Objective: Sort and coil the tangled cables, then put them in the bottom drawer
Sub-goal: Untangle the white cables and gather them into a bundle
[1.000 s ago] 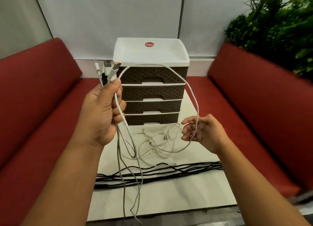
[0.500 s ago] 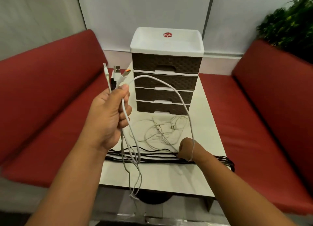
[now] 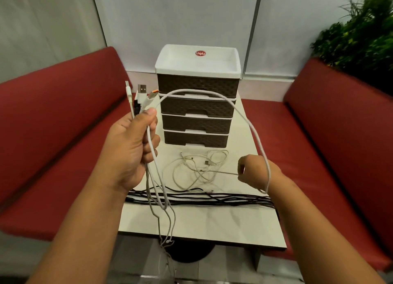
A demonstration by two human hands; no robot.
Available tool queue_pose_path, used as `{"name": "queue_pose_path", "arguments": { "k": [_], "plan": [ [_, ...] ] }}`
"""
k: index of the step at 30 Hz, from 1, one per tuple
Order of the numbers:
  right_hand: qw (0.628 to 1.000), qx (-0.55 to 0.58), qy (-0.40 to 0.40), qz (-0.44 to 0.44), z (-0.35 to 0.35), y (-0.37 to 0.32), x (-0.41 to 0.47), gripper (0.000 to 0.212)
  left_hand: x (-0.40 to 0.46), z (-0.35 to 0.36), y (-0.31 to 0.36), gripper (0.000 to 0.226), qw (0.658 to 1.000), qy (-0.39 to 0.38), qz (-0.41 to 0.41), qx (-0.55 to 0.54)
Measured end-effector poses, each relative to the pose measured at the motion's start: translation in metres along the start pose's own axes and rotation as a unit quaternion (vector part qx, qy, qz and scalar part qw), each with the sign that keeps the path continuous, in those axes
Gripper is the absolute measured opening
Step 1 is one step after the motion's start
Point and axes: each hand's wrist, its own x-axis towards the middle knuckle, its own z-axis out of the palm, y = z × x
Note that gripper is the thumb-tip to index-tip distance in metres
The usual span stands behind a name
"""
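Cables in mid-sort above a white table (image 3: 212,226). Left hand (image 3: 131,149), raised, grips a bundle of cable ends, thumb pressed on top; plugs (image 3: 142,94) stand upright above the fist, and the cords hang down past the near table edge. White cable (image 3: 240,113) arcs from this fist across the front of the drawer unit (image 3: 196,105) and down over the right wrist. Right hand (image 3: 255,171), fingers curled, pinches a thin cord that leads from the white tangle (image 3: 195,169) lying on the table just before the bottom drawer (image 3: 195,139), which is closed. Black cables (image 3: 212,199) lie stretched across the table, nearer than the tangle. Red benches (image 3: 59,135) flank the table; plant (image 3: 361,32) at upper right.
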Motion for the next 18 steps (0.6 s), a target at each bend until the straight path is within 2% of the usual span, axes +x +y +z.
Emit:
{"name": "queue_pose_path", "arguments": {
  "k": [3,6,10,12,14,16,18],
  "plan": [
    [0.992,0.065,-0.072,-0.082,-0.005,-0.003,-0.022,0.005,-0.004,0.0,0.004,0.034,1.0,-0.016,0.01,0.009],
    [0.989,0.086,-0.082,-0.093,0.003,-0.006,-0.035,0.002,-0.007,0.0,0.007,0.038,0.999,-0.026,0.018,0.017],
    [0.992,-0.077,-0.099,-0.015,0.019,-0.001,-0.036,0.005,-0.009,-0.001,0.007,0.038,0.999,-0.029,0.018,0.026],
    [0.983,-0.14,-0.122,0.013,0.023,0.001,-0.037,0.015,-0.01,-0.003,0.005,0.035,0.999,-0.032,0.005,0.041],
    [0.976,-0.151,-0.157,0.022,0.025,0.003,-0.037,0.018,-0.012,-0.004,0.002,0.031,0.998,-0.036,-0.008,0.055],
    [0.974,-0.139,-0.181,0.007,0.025,0.006,-0.036,0.009,-0.014,-0.004,-0.002,0.033,0.997,-0.034,-0.017,0.066],
    [0.975,-0.125,-0.184,-0.014,0.022,0.007,-0.036,0.019,-0.016,-0.004,-0.002,0.032,0.997,-0.034,-0.023,0.072]
  ]
}}
